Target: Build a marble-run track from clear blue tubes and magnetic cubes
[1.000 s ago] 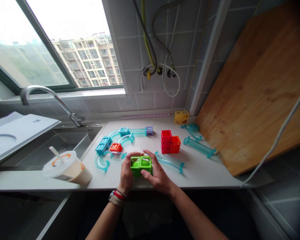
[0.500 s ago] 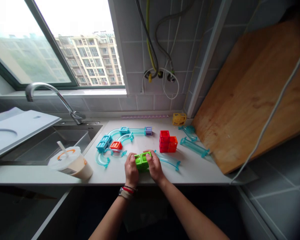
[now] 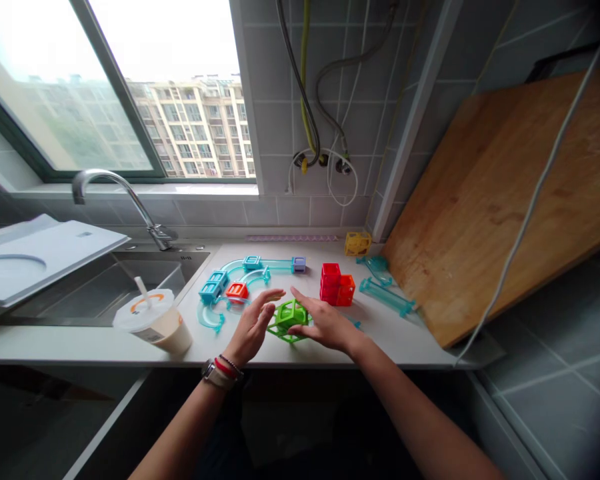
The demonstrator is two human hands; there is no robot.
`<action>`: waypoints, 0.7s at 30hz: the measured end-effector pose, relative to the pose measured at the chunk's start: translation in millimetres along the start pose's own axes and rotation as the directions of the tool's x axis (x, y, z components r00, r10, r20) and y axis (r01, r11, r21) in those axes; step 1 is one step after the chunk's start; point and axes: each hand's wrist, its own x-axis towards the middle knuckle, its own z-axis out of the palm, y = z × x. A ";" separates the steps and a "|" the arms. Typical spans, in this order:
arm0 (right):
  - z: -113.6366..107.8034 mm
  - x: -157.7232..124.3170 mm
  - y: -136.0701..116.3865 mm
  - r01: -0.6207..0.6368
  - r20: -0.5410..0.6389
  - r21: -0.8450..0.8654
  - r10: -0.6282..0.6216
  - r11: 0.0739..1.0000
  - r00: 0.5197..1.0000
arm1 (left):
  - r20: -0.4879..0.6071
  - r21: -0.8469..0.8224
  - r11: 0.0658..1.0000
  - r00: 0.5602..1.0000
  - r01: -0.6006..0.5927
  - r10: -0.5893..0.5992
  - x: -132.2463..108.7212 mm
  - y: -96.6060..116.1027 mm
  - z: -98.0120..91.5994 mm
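Green open-frame cube blocks (image 3: 291,312) rest on the counter near its front edge, between my two hands. My left hand (image 3: 250,327) is beside their left side, fingers stretched out and open. Over their right side is my right hand (image 3: 327,325), also open, its thumb lying in front of the green frames; whether it touches them I cannot tell. Behind my right hand stand stacked red cube blocks (image 3: 331,283) with an orange-red cube (image 3: 347,291) against them. A clear blue track piece (image 3: 354,323) is mostly hidden by my right hand.
Left on the counter, curved clear-blue tracks (image 3: 210,319) join blue cubes (image 3: 214,287), a red cube (image 3: 237,292) and a purple cube (image 3: 299,265). A lidded drink cup (image 3: 155,323) stands near the sink (image 3: 193,267). Right are a yellow block (image 3: 357,244), a straight track (image 3: 387,297) and a leaning wooden board (image 3: 505,200).
My hands have let go of the green blocks and opened, the left moving away to the left. The green blocks now sit spread and angled on the counter. The view has shifted slightly.
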 end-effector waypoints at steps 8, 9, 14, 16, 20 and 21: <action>12.2 26.1 -6.7 0.219 0.053 -0.186 -0.213 0.958 0.976 | -0.136 -0.173 0.980 0.983 0.095 -0.119 0.4 -28.6 27.1; 17.9 23.8 -4.7 0.220 0.006 -0.138 -0.221 0.966 0.975 | -0.156 -0.148 0.984 0.980 0.097 -0.120 -0.9 -31.4 30.4; 38.6 9.5 5.8 0.175 -0.231 0.162 -0.135 0.971 0.963 | -0.191 -0.135 0.988 0.976 0.078 -0.104 -4.1 -42.9 38.3; 43.2 8.5 8.1 0.160 -0.261 0.164 -0.113 0.973 0.959 | -0.190 -0.134 0.988 0.976 0.082 -0.106 -4.3 -47.1 38.8; 46.0 12.5 8.9 0.137 -0.263 0.132 -0.098 0.982 0.960 | -0.186 -0.124 0.989 0.977 0.081 -0.103 -4.3 -51.3 38.0; 46.0 12.7 9.0 0.129 -0.255 0.134 -0.092 0.982 0.963 | -0.180 -0.126 0.988 0.978 0.086 -0.108 -4.2 -50.6 37.2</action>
